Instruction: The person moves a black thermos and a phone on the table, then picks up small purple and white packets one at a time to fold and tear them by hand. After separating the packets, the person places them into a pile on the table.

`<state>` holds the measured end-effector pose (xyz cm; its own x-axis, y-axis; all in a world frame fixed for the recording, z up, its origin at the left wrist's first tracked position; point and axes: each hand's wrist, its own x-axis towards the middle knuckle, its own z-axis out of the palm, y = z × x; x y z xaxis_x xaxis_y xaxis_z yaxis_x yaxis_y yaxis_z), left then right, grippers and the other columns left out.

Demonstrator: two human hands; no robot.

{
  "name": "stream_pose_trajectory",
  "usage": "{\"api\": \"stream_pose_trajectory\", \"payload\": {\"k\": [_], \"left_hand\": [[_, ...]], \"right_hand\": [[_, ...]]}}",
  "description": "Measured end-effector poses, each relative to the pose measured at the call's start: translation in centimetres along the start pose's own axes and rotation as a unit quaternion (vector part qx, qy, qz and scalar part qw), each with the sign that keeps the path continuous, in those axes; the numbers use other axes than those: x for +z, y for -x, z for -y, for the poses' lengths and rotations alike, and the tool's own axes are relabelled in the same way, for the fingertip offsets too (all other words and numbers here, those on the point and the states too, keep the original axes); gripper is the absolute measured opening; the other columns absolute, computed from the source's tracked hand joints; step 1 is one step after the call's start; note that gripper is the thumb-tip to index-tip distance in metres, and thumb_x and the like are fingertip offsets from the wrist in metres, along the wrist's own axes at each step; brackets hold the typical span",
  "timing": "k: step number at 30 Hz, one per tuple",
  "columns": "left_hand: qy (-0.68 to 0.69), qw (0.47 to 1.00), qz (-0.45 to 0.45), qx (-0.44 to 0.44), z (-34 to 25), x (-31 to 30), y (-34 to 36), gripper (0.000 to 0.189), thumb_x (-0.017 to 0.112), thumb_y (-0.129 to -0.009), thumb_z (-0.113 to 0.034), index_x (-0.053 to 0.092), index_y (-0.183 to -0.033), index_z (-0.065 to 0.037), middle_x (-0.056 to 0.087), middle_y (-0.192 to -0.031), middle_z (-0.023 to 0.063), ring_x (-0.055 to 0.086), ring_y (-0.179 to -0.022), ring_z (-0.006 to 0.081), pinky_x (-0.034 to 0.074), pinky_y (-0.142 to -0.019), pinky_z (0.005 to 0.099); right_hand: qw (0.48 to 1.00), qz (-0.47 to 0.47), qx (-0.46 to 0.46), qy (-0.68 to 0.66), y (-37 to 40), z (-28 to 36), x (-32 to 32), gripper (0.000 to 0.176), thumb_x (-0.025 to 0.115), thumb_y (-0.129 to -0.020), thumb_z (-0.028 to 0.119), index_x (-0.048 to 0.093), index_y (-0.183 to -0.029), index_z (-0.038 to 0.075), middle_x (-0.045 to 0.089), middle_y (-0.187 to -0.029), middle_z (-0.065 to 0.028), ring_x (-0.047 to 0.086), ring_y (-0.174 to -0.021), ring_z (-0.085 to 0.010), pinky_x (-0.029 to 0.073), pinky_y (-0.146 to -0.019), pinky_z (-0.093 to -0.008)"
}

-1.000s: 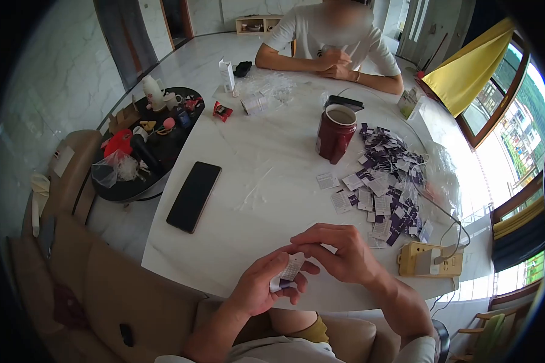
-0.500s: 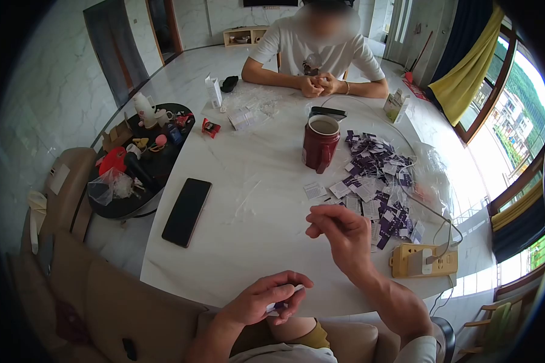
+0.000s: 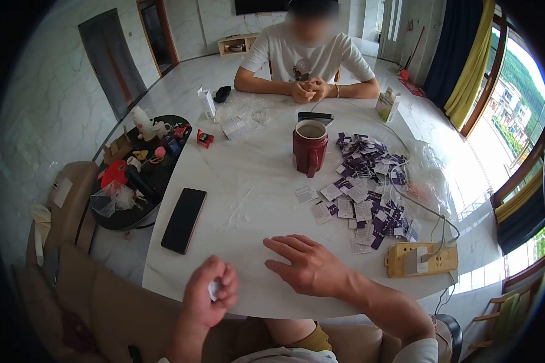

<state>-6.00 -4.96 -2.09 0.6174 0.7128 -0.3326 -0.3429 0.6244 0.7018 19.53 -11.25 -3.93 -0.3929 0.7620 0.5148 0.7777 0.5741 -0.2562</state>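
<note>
My left hand (image 3: 211,291) is closed in a loose fist near the table's front edge. A small white paper tag (image 3: 214,290) shows between its fingers; how many it holds is hidden. Palm down, my right hand (image 3: 306,266) is just over the table, fingers stretched out and nothing visible in them. Beyond it lies a heap of purple and white tags (image 3: 369,181), with some loose ones on its near side. Behind and left of the heap stands a dark red mug (image 3: 310,148).
A black phone (image 3: 184,221) lies left on the white table (image 3: 236,175), thin clear plastic strands beside it. A yellow power strip (image 3: 439,260) with cables sits at the right edge. Clear plastic bags (image 3: 427,169) lie behind it. Across the table sits a person (image 3: 303,66), hands together.
My left hand has moved left and up, closing into a fist around the tag. My right hand has come down and left, its pinched fingers now spread. More tags lie at the heap's near side.
</note>
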Motion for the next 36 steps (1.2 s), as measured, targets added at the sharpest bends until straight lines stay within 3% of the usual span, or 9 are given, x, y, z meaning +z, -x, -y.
{"api": "stream_pose_trajectory", "payload": {"k": [2, 5, 9, 18, 22, 25, 28, 31, 36], "left_hand": [[-0.119, 0.987, -0.047, 0.101, -3.0, 1.4, -0.7, 0.023, 0.060, -0.102, -0.024, 0.049, -0.085, -0.015, 0.047, -0.076, -0.0006, 0.034, -0.054, 0.0066, 0.025, -0.045, 0.0194], [-0.415, 0.908, 0.009, 0.054, -8.0, 1.7, -1.7, 0.015, 0.062, -0.101, -0.017, 0.055, -0.091, -0.010, 0.053, -0.072, 0.0016, 0.042, -0.056, 0.0088, 0.032, -0.047, 0.0247], [-0.756, 0.601, 0.242, -0.092, -10.9, 4.0, -2.9, 0.014, 0.065, -0.100, -0.017, 0.065, -0.102, -0.004, 0.063, -0.076, 0.0061, 0.057, -0.064, 0.0143, 0.047, -0.062, 0.0316], [-0.787, 0.591, 0.119, 0.130, -12.2, 6.8, -16.9, 0.016, 0.070, -0.091, -0.016, 0.064, -0.096, -0.002, 0.064, -0.076, 0.0048, 0.057, -0.068, 0.0144, 0.048, -0.065, 0.0318], [-0.842, 0.498, 0.059, 0.199, -12.7, 6.4, -27.8, 0.029, 0.077, -0.085, -0.020, 0.068, -0.108, -0.004, 0.072, -0.089, 0.0141, 0.070, -0.087, 0.0295, 0.054, -0.079, 0.0403], [-0.819, 0.530, 0.036, 0.216, -13.2, 7.5, -32.0, 0.038, 0.081, -0.082, -0.022, 0.068, -0.114, -0.005, 0.073, -0.105, 0.0184, 0.070, -0.102, 0.0346, 0.054, -0.088, 0.0427], [-0.739, 0.436, -0.035, 0.513, -12.2, 7.0, -33.6, 0.042, 0.083, -0.081, -0.020, 0.067, -0.117, -0.005, 0.071, -0.113, 0.0185, 0.069, -0.104, 0.0331, 0.054, -0.087, 0.0422], [-0.724, 0.462, -0.036, 0.511, -14.1, 7.6, -30.7, 0.039, 0.080, -0.083, -0.018, 0.067, -0.117, -0.005, 0.068, -0.119, 0.0179, 0.068, -0.107, 0.0333, 0.054, -0.090, 0.0418], [-0.778, 0.549, 0.065, 0.298, -13.3, 8.5, -17.0, 0.031, 0.074, -0.089, -0.017, 0.069, -0.116, -0.004, 0.068, -0.120, 0.0180, 0.066, -0.113, 0.0366, 0.052, -0.099, 0.0437]], "right_hand": [[1.000, -0.018, 0.009, 0.001, -0.3, 0.3, -0.5, 0.028, 0.076, -0.079, 0.009, 0.073, -0.107, 0.006, 0.066, -0.129, -0.0148, 0.068, -0.110, -0.0295, 0.056, -0.092, -0.0416], [1.000, -0.006, 0.022, -0.019, 0.0, 0.2, -0.3, 0.030, 0.071, -0.081, 0.010, 0.071, -0.110, 0.006, 0.068, -0.118, -0.0124, 0.070, -0.100, -0.0282, 0.057, -0.086, -0.0403], [0.998, 0.009, 0.040, -0.042, 0.6, -0.4, 0.3, 0.025, 0.068, -0.083, 0.010, 0.070, -0.107, 0.006, 0.067, -0.099, -0.0076, 0.069, -0.089, -0.0258, 0.056, -0.079, -0.0391], [0.998, 0.023, 0.033, -0.044, 0.6, -0.4, 0.4, 0.012, 0.066, -0.089, 0.012, 0.068, -0.100, 0.007, 0.063, -0.090, -0.0055, 0.066, -0.089, -0.0247, 0.055, -0.078, -0.0383], [0.998, 0.026, 0.030, -0.046, 0.6, -0.5, 0.4, 0.017, 0.068, -0.085, 0.011, 0.068, -0.101, 0.008, 0.063, -0.092, -0.0043, 0.065, -0.090, -0.0236, 0.055, -0.080, -0.0379], [0.998, 0.045, 0.025, -0.036, 0.7, -0.8, 0.3, 0.024, 0.075, -0.082, 0.012, 0.068, -0.105, 0.009, 0.065, -0.097, -0.0023, 0.066, -0.091, -0.0220, 0.056, -0.080, -0.0370], [0.998, 0.043, 0.026, -0.042, 0.7, -0.9, 0.4, 0.024, 0.074, -0.082, 0.011, 0.067, -0.105, 0.008, 0.064, -0.098, -0.0029, 0.066, -0.092, -0.0222, 0.055, -0.081, -0.0369], [0.997, 0.053, 0.028, -0.038, 0.8, -0.7, 0.1, 0.024, 0.073, -0.082, 0.011, 0.067, -0.105, 0.008, 0.064, -0.099, -0.0038, 0.065, -0.094, -0.0229, 0.055, -0.082, -0.0372], [0.998, 0.058, 0.020, -0.024, 0.9, -0.4, 0.2, 0.023, 0.071, -0.082, 0.011, 0.067, -0.105, 0.006, 0.063, -0.101, -0.0050, 0.064, -0.095, -0.0238, 0.054, -0.082, -0.0380]]}}
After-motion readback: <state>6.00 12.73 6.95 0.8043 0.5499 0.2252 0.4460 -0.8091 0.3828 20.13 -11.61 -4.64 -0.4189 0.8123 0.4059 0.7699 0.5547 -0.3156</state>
